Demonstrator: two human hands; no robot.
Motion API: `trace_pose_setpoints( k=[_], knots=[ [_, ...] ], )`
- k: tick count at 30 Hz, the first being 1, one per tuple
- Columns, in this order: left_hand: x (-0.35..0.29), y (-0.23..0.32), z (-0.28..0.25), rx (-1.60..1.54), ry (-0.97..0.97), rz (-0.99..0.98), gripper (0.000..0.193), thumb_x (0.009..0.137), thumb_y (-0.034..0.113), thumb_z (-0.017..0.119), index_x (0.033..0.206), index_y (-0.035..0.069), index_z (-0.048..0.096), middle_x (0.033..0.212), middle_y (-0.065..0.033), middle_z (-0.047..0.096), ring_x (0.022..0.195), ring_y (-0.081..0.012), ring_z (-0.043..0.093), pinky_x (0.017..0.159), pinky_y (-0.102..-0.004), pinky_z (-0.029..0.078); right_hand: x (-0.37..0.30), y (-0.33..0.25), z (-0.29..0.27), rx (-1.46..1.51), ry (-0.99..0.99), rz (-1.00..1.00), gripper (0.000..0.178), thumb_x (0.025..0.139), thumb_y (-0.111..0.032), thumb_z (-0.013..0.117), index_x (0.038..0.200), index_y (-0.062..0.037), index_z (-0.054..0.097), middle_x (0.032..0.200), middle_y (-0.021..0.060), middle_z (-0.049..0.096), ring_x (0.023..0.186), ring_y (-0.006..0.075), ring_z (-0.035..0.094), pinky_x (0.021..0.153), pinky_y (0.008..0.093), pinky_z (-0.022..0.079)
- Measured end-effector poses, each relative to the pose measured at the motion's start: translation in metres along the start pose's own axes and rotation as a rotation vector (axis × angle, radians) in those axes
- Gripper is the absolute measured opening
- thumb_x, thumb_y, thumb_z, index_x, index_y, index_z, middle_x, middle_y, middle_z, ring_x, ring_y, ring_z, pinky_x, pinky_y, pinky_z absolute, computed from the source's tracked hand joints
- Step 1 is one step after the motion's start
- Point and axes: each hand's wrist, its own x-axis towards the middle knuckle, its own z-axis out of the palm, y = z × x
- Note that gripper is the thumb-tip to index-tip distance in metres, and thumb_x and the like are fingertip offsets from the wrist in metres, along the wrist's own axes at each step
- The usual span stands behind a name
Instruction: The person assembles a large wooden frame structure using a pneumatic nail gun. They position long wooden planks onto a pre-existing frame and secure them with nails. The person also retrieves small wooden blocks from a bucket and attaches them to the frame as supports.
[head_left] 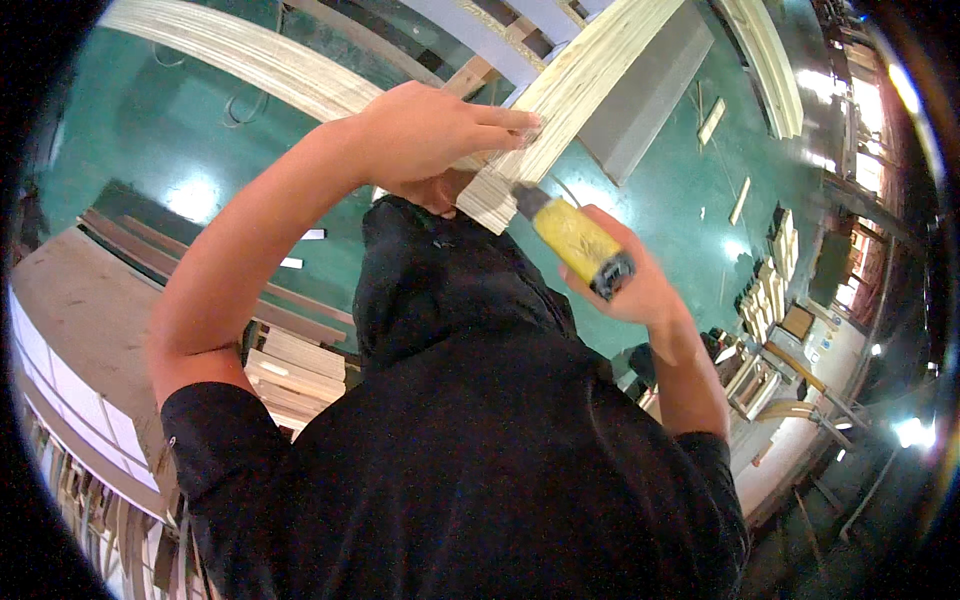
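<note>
Black short-sleeved shirt (480, 470), right hand (645, 290) with fingers curled round a yellow-and-black hand tool (578, 238), tip at a long pale wooden bundle's (575, 85) near end, left hand's (420, 135) visible fingers outstretched together across its left edge, green floor (650, 222) below.

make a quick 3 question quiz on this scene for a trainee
1. Multiple choice: who or what holds the yellow and black tool?
a) the left
b) the right
c) neither

2. True or false: the floor is bright red.

3. Fill in the missing word: the tool's dark tip is close to the near end of the pale ____ strips.

Key:
1. b, the right hand has it.
2. False, the floor is green.
3. wooden
</note>
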Motion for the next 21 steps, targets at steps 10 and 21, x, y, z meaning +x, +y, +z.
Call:
trace_pose_setpoints(
  k=[10,21],
  knots=[
    [0.035,0.012,-0.016,-0.44,-0.226,-0.506,0.07,0.076,0.03,0.082,0.135,0.007,0.053,0.107,-0.0174,0.068,0.096,-0.0327,0.068,0.086,-0.0424,0.055,-0.132,0.23,0.048,0.111,-0.011,0.478,0.052,0.079,-0.018,0.079,0.126,-0.0062,0.06,0.11,0.019,0.069,0.103,0.0378,0.066,0.09,0.0419,0.052],
    [0.083,0.071,-0.049,0.168,-0.63,-0.94,0.07,0.072,0.042,0.085,0.129,0.011,0.058,0.128,-0.0152,0.063,0.117,-0.0356,0.06,0.096,-0.0468,0.049,-0.264,0.492,0.026,0.219,0.027,0.799,0.068,0.07,-0.024,0.079,0.132,-0.0046,0.057,0.109,0.0209,0.07,0.103,0.0392,0.068,0.088,0.0457,0.055]
  ],
)
